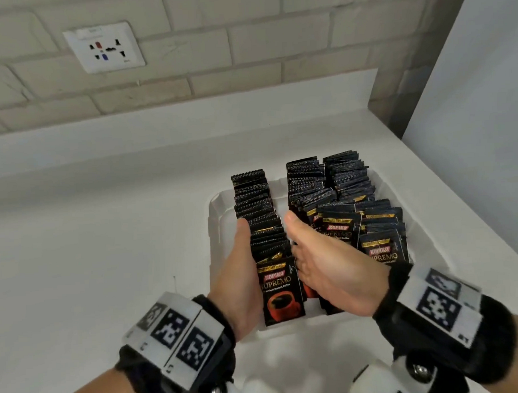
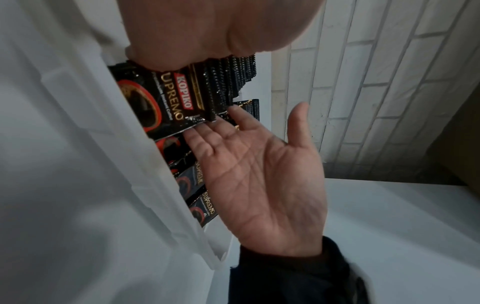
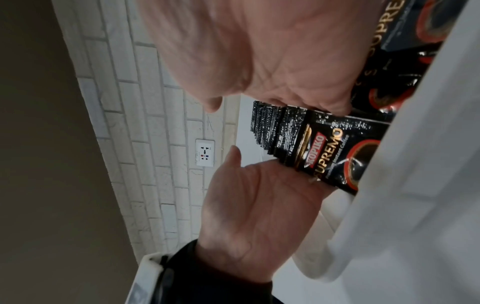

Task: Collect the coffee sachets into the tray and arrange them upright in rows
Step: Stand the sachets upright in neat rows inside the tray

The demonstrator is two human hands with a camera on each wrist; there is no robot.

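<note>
Squaring the left row. My left hand lies flat along its outer side, my right hand flat along its inner side, fingers straight, pressing, nothing pinched. Front sachet stands upright between my palms, just inside the tray's near wall. Farther back, the right-hand rows lean and overlap. Judgement: collecting looks done. Next: even inward squeeze, then straighten the right rows.

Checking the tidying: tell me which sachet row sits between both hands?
The leftmost row: left hand and right hand flank it; the other rows stand further right.
</note>
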